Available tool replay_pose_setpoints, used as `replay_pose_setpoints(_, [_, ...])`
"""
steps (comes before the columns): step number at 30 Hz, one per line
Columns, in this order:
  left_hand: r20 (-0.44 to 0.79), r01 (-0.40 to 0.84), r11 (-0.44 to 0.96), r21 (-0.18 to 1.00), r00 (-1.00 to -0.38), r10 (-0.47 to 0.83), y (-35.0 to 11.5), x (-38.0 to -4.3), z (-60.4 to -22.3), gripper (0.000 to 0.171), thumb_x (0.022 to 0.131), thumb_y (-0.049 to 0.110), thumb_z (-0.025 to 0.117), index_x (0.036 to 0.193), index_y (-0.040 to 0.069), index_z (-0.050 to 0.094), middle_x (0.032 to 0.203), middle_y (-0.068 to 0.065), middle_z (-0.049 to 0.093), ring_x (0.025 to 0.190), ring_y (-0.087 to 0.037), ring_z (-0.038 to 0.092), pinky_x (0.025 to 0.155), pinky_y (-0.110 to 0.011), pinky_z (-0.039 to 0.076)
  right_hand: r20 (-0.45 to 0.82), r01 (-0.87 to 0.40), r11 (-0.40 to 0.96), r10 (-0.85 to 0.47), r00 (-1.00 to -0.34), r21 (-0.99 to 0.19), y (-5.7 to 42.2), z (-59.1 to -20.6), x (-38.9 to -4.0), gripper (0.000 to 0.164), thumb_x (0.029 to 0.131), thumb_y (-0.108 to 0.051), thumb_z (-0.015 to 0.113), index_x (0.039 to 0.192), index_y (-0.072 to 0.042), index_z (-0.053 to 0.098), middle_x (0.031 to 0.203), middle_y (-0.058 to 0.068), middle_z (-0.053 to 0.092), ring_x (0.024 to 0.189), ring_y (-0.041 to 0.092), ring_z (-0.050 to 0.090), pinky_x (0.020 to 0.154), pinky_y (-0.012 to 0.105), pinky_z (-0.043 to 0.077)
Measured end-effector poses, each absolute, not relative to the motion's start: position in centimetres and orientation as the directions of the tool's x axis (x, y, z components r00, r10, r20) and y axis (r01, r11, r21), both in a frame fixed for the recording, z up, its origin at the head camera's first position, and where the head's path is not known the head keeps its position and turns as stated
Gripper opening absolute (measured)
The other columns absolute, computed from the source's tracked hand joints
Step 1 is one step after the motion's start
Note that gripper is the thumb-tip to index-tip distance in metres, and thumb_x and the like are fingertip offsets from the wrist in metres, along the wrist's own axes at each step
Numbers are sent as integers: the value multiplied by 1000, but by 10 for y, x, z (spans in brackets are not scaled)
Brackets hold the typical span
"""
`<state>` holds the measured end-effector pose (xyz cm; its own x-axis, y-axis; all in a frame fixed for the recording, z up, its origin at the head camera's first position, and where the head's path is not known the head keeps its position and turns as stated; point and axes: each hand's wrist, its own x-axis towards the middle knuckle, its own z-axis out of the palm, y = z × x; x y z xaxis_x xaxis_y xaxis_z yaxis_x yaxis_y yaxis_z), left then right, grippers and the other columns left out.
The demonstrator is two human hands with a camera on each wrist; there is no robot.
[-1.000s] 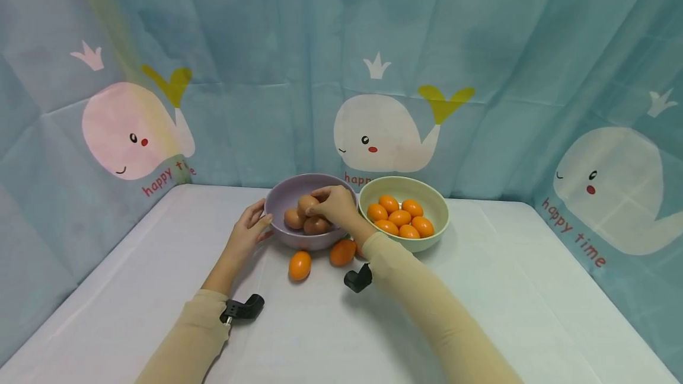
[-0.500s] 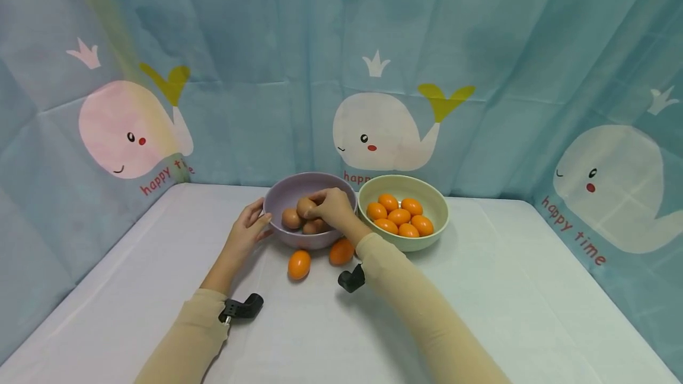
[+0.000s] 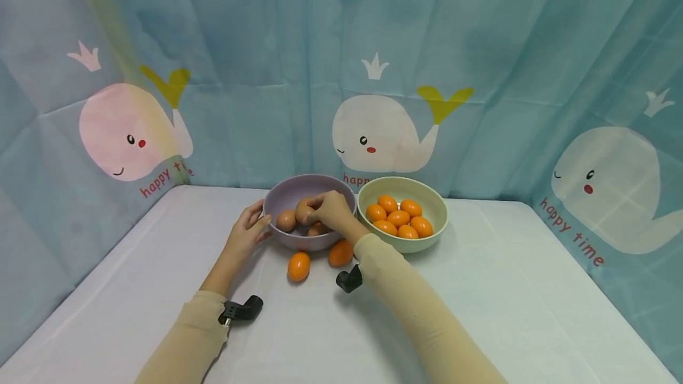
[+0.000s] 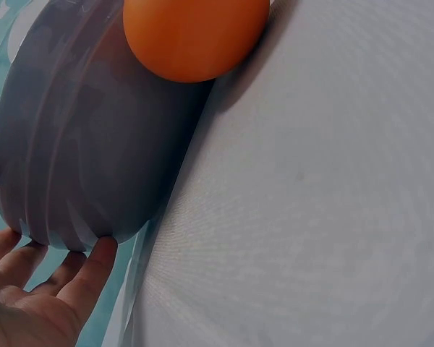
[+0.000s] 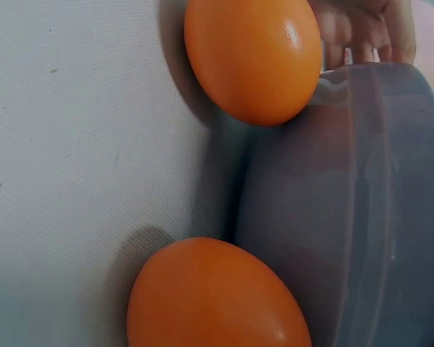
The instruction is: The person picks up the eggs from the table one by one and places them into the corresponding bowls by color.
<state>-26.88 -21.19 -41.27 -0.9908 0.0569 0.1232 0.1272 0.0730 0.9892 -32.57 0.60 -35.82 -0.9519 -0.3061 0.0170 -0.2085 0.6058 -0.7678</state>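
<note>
A purple bowl (image 3: 311, 243) stands toward the back of the table, with brown eggs inside it. My left hand (image 3: 246, 231) holds the bowl's left side, thumb at the rim and fingertips (image 4: 101, 249) against the outer wall. Inside the bowl, my right hand (image 3: 333, 211) pinches a brown egg (image 3: 304, 213) between thumb and fingers. Another brown egg (image 3: 286, 220) lies to the left of it, and a further one (image 3: 317, 230) is partly hidden under the right hand. Two orange eggs lie before the bowl, one nearer the left (image 3: 299, 266) and one nearer the right (image 3: 341, 253).
Right beside the purple bowl stands a light green bowl (image 3: 416, 246) holding several orange eggs (image 3: 398, 218). A white cloth covers the table (image 3: 512, 289). Behind it hangs a blue curtain (image 3: 245, 129) printed with whales.
My right hand has shifted slightly left and down with the pinched egg, which sits lower among the others. The left brown egg has moved a little farther left. My left hand stays at the rim.
</note>
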Motion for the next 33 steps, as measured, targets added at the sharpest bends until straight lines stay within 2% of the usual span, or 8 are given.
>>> replay_pose_setpoints(7, [112,116,88,989,-992,51,-213,-267,-413,64,106,23,48,158,3,17,167,-15,14,150,-34,28,103,-28,54,32,-236,645,-311,-950,-727,4,-360,-325,38,79,-17,84,116,-9,75,115,7,75,106,17,65,96,30,56])
replay_pose_setpoints(12, [110,114,93,989,-993,51,-212,-267,-413,64,106,23,48,158,3,16,167,-15,14,150,-35,29,106,-35,52,35,-265,705,-323,-946,-658,2,-360,-322,24,87,-15,76,110,-10,77,106,8,76,92,16,67,86,27,59])
replay_pose_setpoints(15, [104,108,89,990,-993,48,-211,-266,-413,64,106,22,48,158,3,16,167,-15,15,150,-34,29,108,-38,51,29,-255,704,-316,-948,-663,3,-361,-320,24,88,-14,75,111,-9,76,107,9,75,89,16,66,80,24,59])
replay_pose_setpoints(18, [107,110,74,991,-993,50,-210,-265,-413,63,106,19,47,158,2,16,166,-16,15,150,-35,27,107,-36,51,57,-237,650,-286,-957,-722,5,-361,-318,30,85,-15,79,114,-9,75,114,9,74,97,17,67,82,25,60])
replay_pose_setpoints(21, [106,110,73,991,-993,51,-208,-264,-412,63,106,19,47,158,1,16,166,-17,16,150,-37,26,105,-34,53,94,-225,551,-255,-962,-803,13,-358,-311,36,85,-18,79,119,-10,73,122,8,72,110,22,66,91,31,59])
replay_pose_setpoints(26, [113,116,84,990,-992,50,-208,-265,-414,63,106,21,48,158,2,17,166,-17,16,150,-37,27,107,-38,51,58,-159,336,-291,-955,-928,33,-352,-285,43,88,-23,77,128,-11,68,134,8,65,128,29,59,106,39,53])
replay_pose_setpoints(28, [117,121,84,989,-992,51,-209,-266,-414,63,106,21,48,158,3,18,166,-16,17,150,-36,28,106,-36,52,50,-135,254,-314,-948,-958,41,-350,-274,46,87,-20,78,130,-8,66,136,11,64,130,31,58,108,39,51])
replay_pose_setpoints(33, [132,135,63,989,-990,52,-211,-269,-413,62,106,19,47,158,1,17,166,-17,16,151,-36,26,94,-17,55,89,-149,162,-330,-940,-976,53,-349,-247,42,86,-11,77,126,-1,67,130,19,66,122,34,63,100,33,56])
